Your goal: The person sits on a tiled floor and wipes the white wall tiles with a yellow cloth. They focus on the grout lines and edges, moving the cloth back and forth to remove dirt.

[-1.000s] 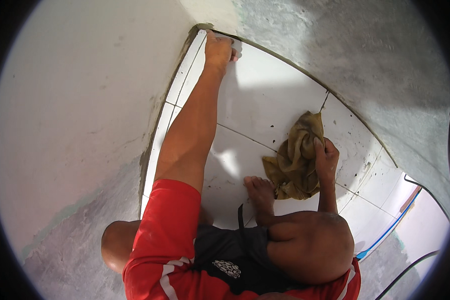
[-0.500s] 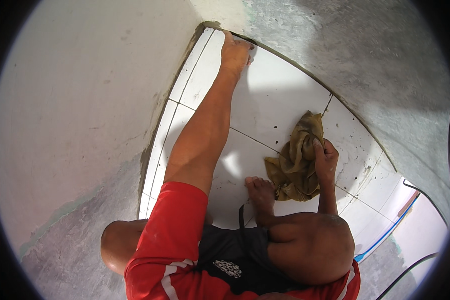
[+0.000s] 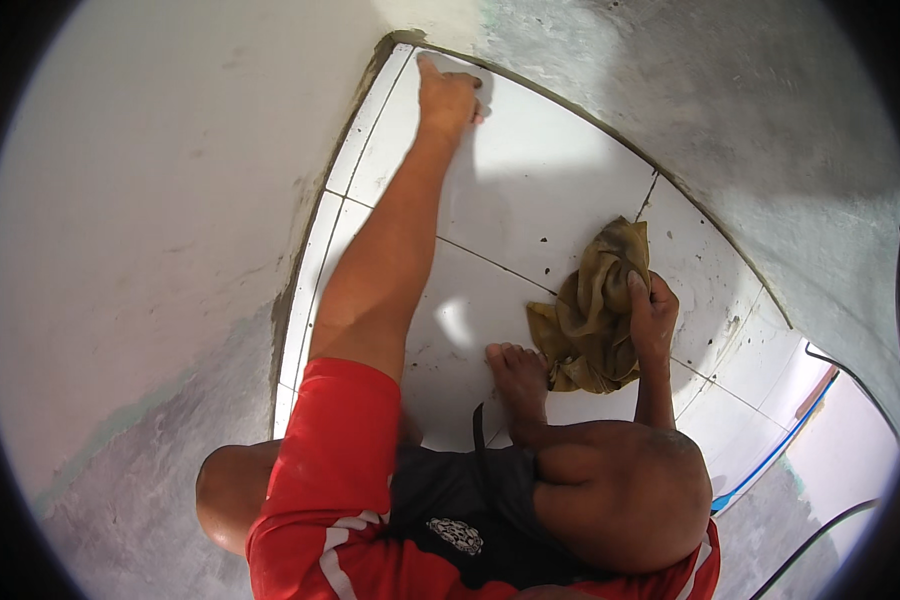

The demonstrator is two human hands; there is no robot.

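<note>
My left hand [image 3: 447, 98] reaches far forward onto the white floor tiles [image 3: 530, 140], close to the corner where the two walls meet. Its thumb stands apart from the fingers, and no object shows in it; the fingers' undersides are hidden. On the right, my right hand [image 3: 652, 308] grips a crumpled olive-brown cloth [image 3: 595, 320] between thumb and fingers. The cloth hangs in folds over the tiles, beside my bare foot [image 3: 519, 383].
A pale wall [image 3: 170, 200] rises on the left and a grey plastered wall [image 3: 730, 120] on the far right side. Dark crumbs dot the tiles near the right wall. At the lower right lie a blue strip [image 3: 775, 457] and a black cable [image 3: 810, 545].
My left hand has slid slightly left along the far tile edge, nearer the corner, and its thumb now stands out more. My right hand and the cloth have hardly moved.
</note>
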